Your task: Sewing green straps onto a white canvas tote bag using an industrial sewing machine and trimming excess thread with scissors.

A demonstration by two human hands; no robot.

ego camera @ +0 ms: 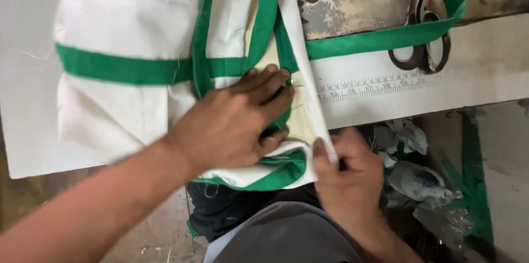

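- The white cloth bag (127,37) with green trim lies on the white bench (485,64), spread from the left part to the middle, and its near end hangs over the front edge.
- The left hand (231,122) lies flat and open on the bag, fingers spread out, pressing down on the cream part near the green strap (259,26). It grips nothing; it just holds the cloth still.
- The right hand (347,177) is at the front edge of the bench. Its thumb and fingers are pinched shut on the folded white edge (308,92) of the bag, which runs from the hand up toward the sewing machine plate (352,4).
- To do this well, I think the flat hand should keep the layers from sliding while the pinching hand keeps the fold straight and tight.
- The green band (386,37) goes off to the right across the bench and passes over the scissors (421,37). It should stay loose and not snag there.
- A printed ruler strip (374,86) sits on the bench just right of the fold. It can help keep the edge lined up.
- Keep fingers away from the needle area at the far end; I cannot see the needle clearly.
- Scraps and plastic (435,191) lie on the floor below.
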